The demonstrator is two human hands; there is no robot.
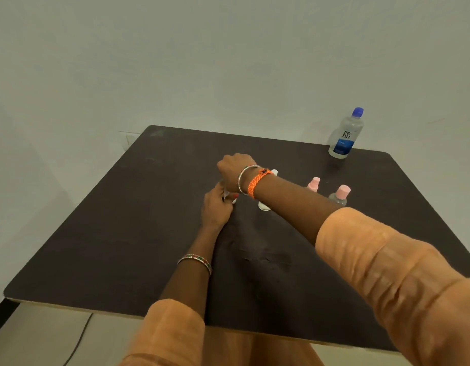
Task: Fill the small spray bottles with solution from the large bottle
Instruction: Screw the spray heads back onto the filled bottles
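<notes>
The large clear bottle (346, 133), with a blue cap and blue label, stands upright at the table's far right edge. Two small bottles with pink tops stand right of centre: one (313, 184) behind, one (339, 195) nearer. A white small bottle (264, 206) stands partly hidden behind my right forearm. At the table's middle, my left hand (215, 207) grips a small white bottle (230, 198), mostly hidden by fingers. My right hand (232, 169) is closed just above it, on its top; what it pinches is hidden.
The dark brown table (123, 233) stands against a pale wall. A cable (78, 339) runs over the light floor below the table's near left edge. My orange sleeves cover the near right part of the table.
</notes>
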